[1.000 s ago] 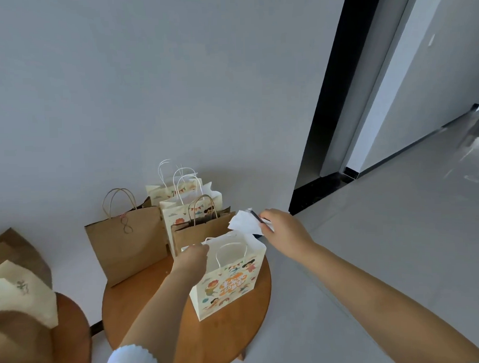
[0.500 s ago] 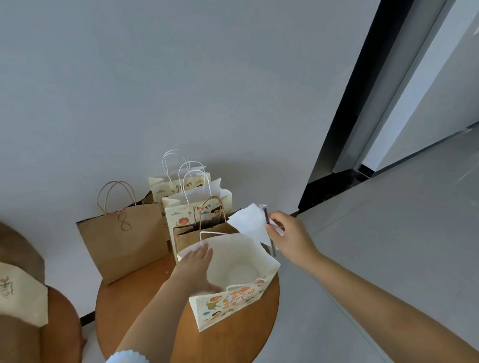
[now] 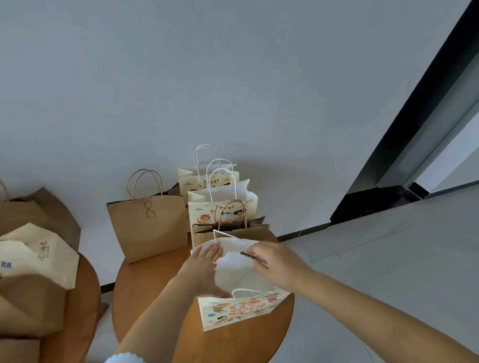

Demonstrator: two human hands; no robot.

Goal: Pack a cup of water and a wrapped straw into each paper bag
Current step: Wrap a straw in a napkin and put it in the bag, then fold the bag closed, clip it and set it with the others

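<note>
Paper bag (image 3: pixel 237 310) interior hidden by hands

Round table (image 3: pixel 155 298): printed bag (image 3: pixel 237 309) at front-right edge; three bags (image 3: pixel 223 206) in row behind it; kraft bag (image 3: pixel 149 228) at rear-left edge. Second table (image 3: pixel 85 295) to left w/ bags (image 3: pixel 27 270).

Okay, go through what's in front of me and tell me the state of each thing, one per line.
Printed bag: upright on the round table, mouth held open.
Left hand: fingers straight, pressing the bag's far wall back.
Right hand: grip pinching the wrapped straw over the open mouth.
Brown bag: upright, handles up.
Other bags behind: upright in a row, contents hidden.
</note>
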